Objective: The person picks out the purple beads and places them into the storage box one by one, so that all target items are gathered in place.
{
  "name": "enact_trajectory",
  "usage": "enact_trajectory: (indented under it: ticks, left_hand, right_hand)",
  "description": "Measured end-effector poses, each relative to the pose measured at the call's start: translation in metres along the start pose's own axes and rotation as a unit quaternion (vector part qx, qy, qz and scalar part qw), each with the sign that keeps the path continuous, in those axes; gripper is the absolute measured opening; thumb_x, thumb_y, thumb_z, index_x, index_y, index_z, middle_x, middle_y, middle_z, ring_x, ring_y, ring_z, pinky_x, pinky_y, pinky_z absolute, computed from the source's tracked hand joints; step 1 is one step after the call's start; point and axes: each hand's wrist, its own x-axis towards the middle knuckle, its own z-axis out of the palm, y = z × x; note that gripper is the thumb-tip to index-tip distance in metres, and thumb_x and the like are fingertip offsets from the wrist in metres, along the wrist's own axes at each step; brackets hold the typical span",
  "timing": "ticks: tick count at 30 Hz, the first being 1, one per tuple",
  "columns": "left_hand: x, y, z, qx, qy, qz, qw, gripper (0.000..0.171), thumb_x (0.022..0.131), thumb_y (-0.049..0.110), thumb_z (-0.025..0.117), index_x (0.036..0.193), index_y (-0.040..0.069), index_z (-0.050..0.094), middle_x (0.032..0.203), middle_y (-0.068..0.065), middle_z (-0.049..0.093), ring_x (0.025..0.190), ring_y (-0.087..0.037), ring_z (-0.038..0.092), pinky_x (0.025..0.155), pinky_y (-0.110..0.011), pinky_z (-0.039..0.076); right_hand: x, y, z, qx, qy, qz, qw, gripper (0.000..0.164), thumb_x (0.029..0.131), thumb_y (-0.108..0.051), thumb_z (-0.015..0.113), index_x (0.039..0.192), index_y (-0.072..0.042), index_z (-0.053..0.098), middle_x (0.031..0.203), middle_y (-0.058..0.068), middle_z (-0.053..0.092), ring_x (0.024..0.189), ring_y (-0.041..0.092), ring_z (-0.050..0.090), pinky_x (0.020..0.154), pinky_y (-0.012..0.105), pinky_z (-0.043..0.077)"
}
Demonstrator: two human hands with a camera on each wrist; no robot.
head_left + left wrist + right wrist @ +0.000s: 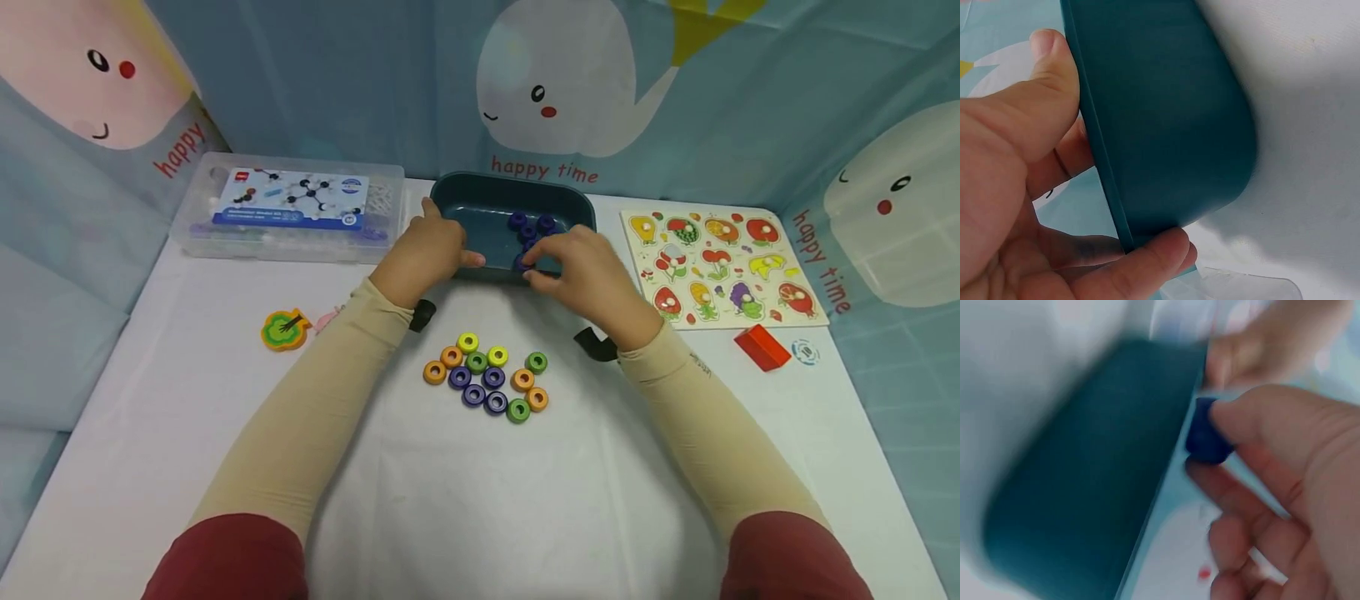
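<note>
A dark teal plastic bin (465,218) stands at the back of the table, with several purple rings (528,233) in its right half. My left hand (426,254) grips the bin at its left front corner; the left wrist view has the thumb at the rim and fingers (1147,262) around the end wall. Between the thumb and a finger of my right hand (588,271), one purple ring (1207,434) is pinched at the bin's front rim. In front of the bin lie loose purple, orange rings (435,372), green rings (518,411) and yellow rings (468,342).
Left of the bin sits a clear lidded case (292,204) with a molecule-model label. A fruit puzzle board (720,267) lies to the right, a red block (762,347) and a round white tag (806,352) before it. A tree-shaped piece (285,331) rests at left.
</note>
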Motion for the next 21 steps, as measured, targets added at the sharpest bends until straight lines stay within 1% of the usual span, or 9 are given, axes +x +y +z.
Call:
enact_trajectory:
  ticks: [2, 4, 6, 8, 10, 13, 16, 21]
  left_hand:
    - [0.0, 0.0, 0.0, -0.006, -0.001, -0.003, 1.0, 0.058, 0.097, 0.053, 0.057, 0.128, 0.005, 0.067, 0.161, -0.039, -0.003, 0.141, -0.051, 0.035, 0.107, -0.054, 0.045]
    - [0.0, 0.0, 0.001, -0.01, 0.003, -0.002, 0.9999, 0.057, 0.097, 0.052, 0.058, 0.127, 0.005, 0.068, 0.161, -0.038, -0.003, 0.141, -0.051, 0.035, 0.107, -0.054, 0.045]
    - [-0.001, 0.0, 0.001, -0.013, 0.007, 0.002, 0.9999, 0.056, 0.097, 0.052, 0.059, 0.125, 0.004, 0.069, 0.161, -0.039, -0.002, 0.14, -0.051, 0.036, 0.106, -0.054, 0.045]
    - [-0.001, 0.0, 0.002, -0.012, 0.011, 0.011, 0.9998, 0.055, 0.096, 0.052, 0.059, 0.122, 0.004, 0.07, 0.16, -0.04, -0.001, 0.138, -0.052, 0.038, 0.105, -0.054, 0.047]
    - [-0.001, 0.0, 0.003, -0.011, 0.016, 0.02, 0.9996, 0.055, 0.096, 0.052, 0.059, 0.12, 0.004, 0.071, 0.159, -0.041, 0.001, 0.137, -0.053, 0.04, 0.103, -0.053, 0.048]
    - [-0.001, 0.0, 0.002, -0.009, 0.023, 0.028, 0.9993, 0.054, 0.096, 0.051, 0.059, 0.117, 0.004, 0.072, 0.159, -0.042, 0.003, 0.136, -0.054, 0.041, 0.102, -0.054, 0.049]
    - [-0.001, 0.0, 0.001, -0.008, 0.024, 0.025, 0.9994, 0.054, 0.096, 0.052, 0.058, 0.119, 0.005, 0.072, 0.159, -0.042, 0.002, 0.136, -0.053, 0.04, 0.103, -0.054, 0.048]
    - [-0.001, -0.003, 0.001, -0.012, 0.02, 0.018, 0.9996, 0.054, 0.096, 0.051, 0.059, 0.123, 0.006, 0.07, 0.159, -0.041, 0.001, 0.136, -0.052, 0.041, 0.104, -0.054, 0.047]
  right_hand:
    - [0.007, 0.014, -0.005, -0.032, 0.009, 0.051, 0.998, 0.018, 0.089, -0.028, 0.075, 0.103, -0.017, 0.078, 0.095, 0.005, 0.074, 0.088, 0.026, 0.052, 0.079, 0.042, 0.041]
    - [0.013, 0.026, -0.005, -0.055, 0.008, 0.093, 0.994, 0.017, 0.089, -0.026, 0.075, 0.102, -0.016, 0.078, 0.093, 0.009, 0.074, 0.087, 0.029, 0.05, 0.08, 0.045, 0.038]
    - [0.02, 0.035, -0.001, -0.073, -0.001, 0.114, 0.991, 0.016, 0.089, -0.025, 0.075, 0.101, -0.015, 0.078, 0.094, 0.009, 0.075, 0.088, 0.031, 0.049, 0.082, 0.048, 0.035]
    - [0.024, 0.04, 0.004, -0.08, -0.014, 0.13, 0.988, 0.017, 0.089, -0.025, 0.076, 0.102, -0.015, 0.078, 0.1, 0.009, 0.076, 0.091, 0.032, 0.048, 0.086, 0.05, 0.031]
    - [0.028, 0.043, 0.009, -0.079, -0.02, 0.139, 0.987, 0.016, 0.09, -0.026, 0.076, 0.103, -0.016, 0.077, 0.105, 0.007, 0.076, 0.095, 0.032, 0.048, 0.089, 0.052, 0.028]
    - [0.032, 0.046, 0.013, -0.066, -0.014, 0.142, 0.987, 0.017, 0.091, -0.027, 0.075, 0.104, -0.017, 0.076, 0.108, 0.005, 0.076, 0.099, 0.033, 0.049, 0.094, 0.054, 0.025]
    - [0.036, 0.046, 0.016, -0.053, -0.009, 0.144, 0.988, 0.018, 0.091, -0.028, 0.075, 0.106, -0.017, 0.076, 0.111, 0.005, 0.075, 0.102, 0.033, 0.05, 0.096, 0.055, 0.025]
    - [0.039, 0.045, 0.019, -0.069, -0.025, 0.154, 0.985, 0.021, 0.092, -0.031, 0.073, 0.107, -0.017, 0.075, 0.108, 0.007, 0.075, 0.104, 0.033, 0.05, 0.098, 0.056, 0.026]
